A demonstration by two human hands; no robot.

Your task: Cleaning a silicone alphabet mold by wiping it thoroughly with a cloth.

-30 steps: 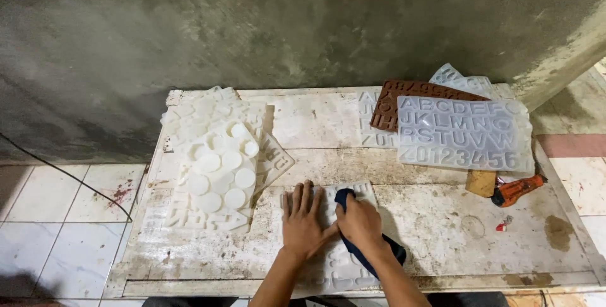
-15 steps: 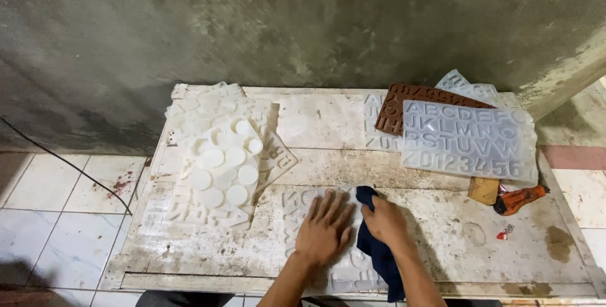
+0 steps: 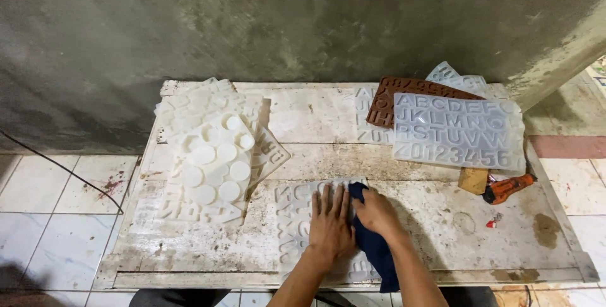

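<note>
Left hand (image 3: 329, 223) spread flat, pinning clear letter mould (image 3: 297, 218) on table (image 3: 435, 263). Right hand (image 3: 377, 211) gripping dark blue cloth (image 3: 374, 250) against the mould. Wiping apparently midway; stacked moulds (image 3: 208, 149) seemingly still untouched.

Stained white table (image 3: 429, 218): clear letter moulds (image 3: 457, 131), round-cavity mould (image 3: 214, 162), orange tool (image 3: 508, 188).

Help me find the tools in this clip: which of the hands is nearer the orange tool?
Right. The right hand on the dark blue cloth lies closer to the orange tool; the left hand is farther left.
</note>
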